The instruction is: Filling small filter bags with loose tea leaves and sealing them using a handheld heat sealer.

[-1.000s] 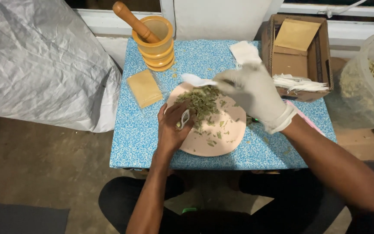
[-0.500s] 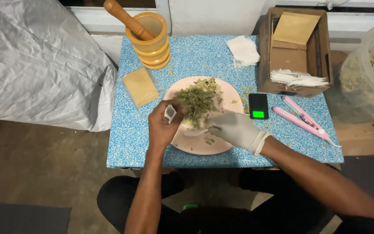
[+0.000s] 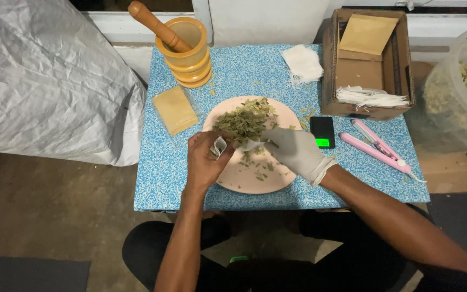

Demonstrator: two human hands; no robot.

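Note:
A pink plate [image 3: 244, 176] lies on the blue speckled table [image 3: 158, 178], with a heap of dried green leaves [image 3: 244, 120] on its far half. My left hand [image 3: 204, 159], bare, pinches a small white mesh bag [image 3: 220, 145] over the plate. My right hand [image 3: 295, 151] wears a white glove and grips the bag's other end right beside the leaf heap. Whether leaves are between the gloved fingers cannot be told.
A yellow mortar with a wooden pestle [image 3: 185, 46] stands far left, a tan packet [image 3: 175, 110] beside the plate. A small black scale [image 3: 322, 132], a pink sealer tool [image 3: 379, 147], a cardboard box [image 3: 366, 65], white bags [image 3: 304, 63] and a leaf tub [image 3: 460, 92] lie right.
My gloved right hand came back from the far right of the table to the plate and now meets my left hand at the small bag. The scale is uncovered.

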